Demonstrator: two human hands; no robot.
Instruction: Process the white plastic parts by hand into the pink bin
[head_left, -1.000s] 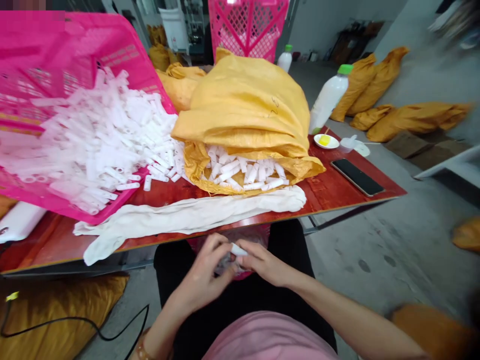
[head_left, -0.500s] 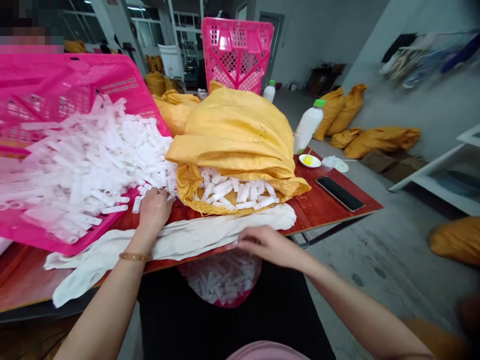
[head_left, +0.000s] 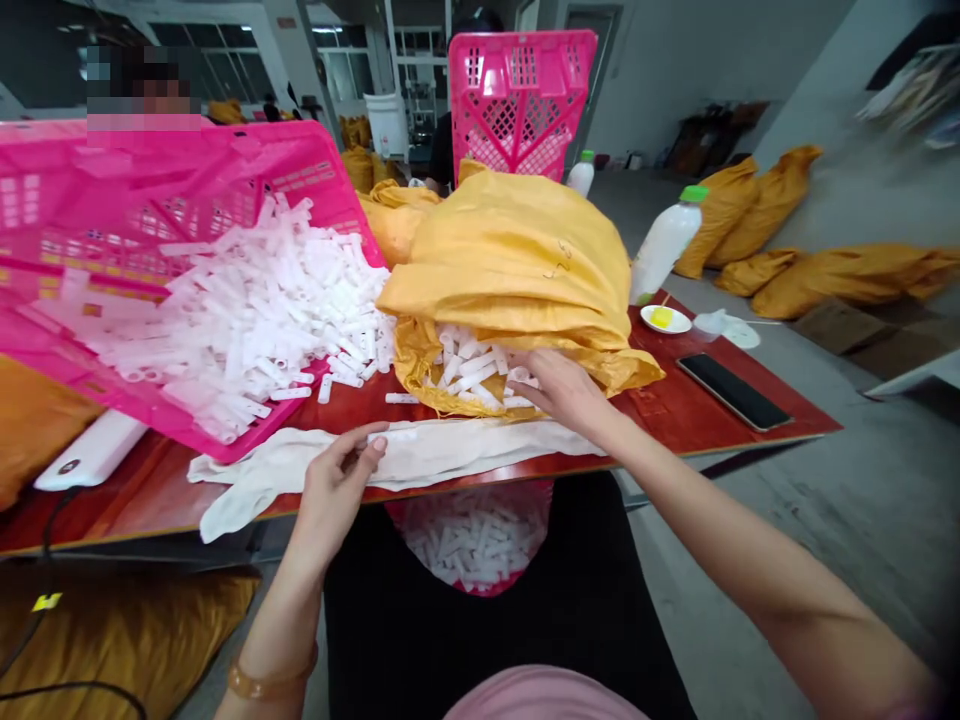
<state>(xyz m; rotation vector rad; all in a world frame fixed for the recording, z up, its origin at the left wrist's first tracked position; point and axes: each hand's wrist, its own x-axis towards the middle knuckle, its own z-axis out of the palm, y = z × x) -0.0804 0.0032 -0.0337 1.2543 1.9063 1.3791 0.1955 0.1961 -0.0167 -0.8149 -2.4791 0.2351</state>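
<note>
My left hand [head_left: 337,490] hovers over the table's near edge with its thumb and forefinger pinched on a small white plastic tube [head_left: 390,437], above the white cloth [head_left: 420,455]. My right hand [head_left: 562,390] reaches into the mouth of the open yellow sack [head_left: 517,260], fingers curled among the white tubes [head_left: 472,365] that spill from it. A tilted pink crate [head_left: 150,230] on the left holds a heap of the same tubes [head_left: 255,310]. On my lap sits a pink container [head_left: 472,535] with several tubes in it.
A black phone [head_left: 731,390], a small white dish [head_left: 665,318] and two white bottles with green caps [head_left: 664,240] stand at the right of the red table [head_left: 660,415]. A second pink crate [head_left: 517,100] stands behind the sack. Yellow sacks [head_left: 855,275] lie on the floor at right.
My left hand has come back from the crate's heap to the table's near edge with a tube. My right hand has moved from the table's edge up into the sack's mouth.
</note>
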